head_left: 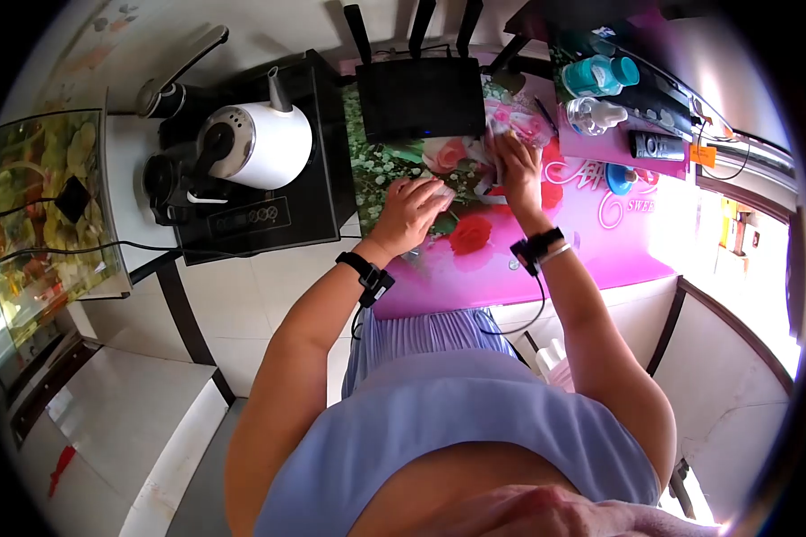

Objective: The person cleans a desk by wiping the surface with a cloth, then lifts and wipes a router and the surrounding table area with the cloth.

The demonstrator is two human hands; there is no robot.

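My right hand [518, 168] is over the flowered pink tabletop [600, 255], its fingers closed and pressed down on a pale, crumpled cloth [496, 134], just in front of the black router [421, 97]. To its left, my left hand [410, 215] rests low over the printed flowers with fingers curled together. A small whitish bit shows at its fingertips; I cannot tell what it is. Both wrists carry black straps with small boxes, and a thin cable hangs from each.
A white kettle [278, 148] stands on a black cooker [251, 215] at the left. To the right are a teal-capped bottle [593, 77], a clear bottle [591, 116], a dark remote [655, 145] and a blue round object [618, 179]. A black cable [152, 246] crosses the left side.
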